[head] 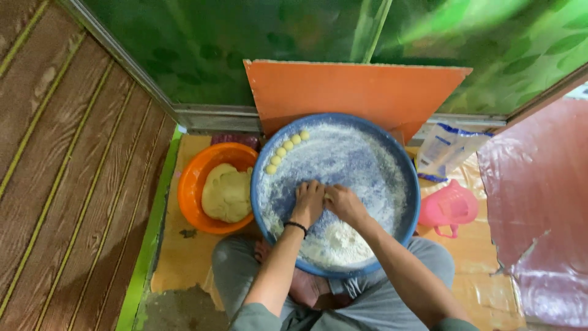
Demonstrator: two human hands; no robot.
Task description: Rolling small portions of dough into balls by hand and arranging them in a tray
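left hand: centre frame, fingers curled downward | right hand: touching left, fingers bent | forearms: rise from bottom edge, converging | left wrist: dark band

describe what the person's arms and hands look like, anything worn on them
Both forearms are bare, with no gloves on the left hand or right hand. A thin black band circles the left wrist. Short grey-green sleeves show at the upper arms. No rings or watch are visible.

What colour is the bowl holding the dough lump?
Orange bowl, seen in the head view, left of the blue tray.
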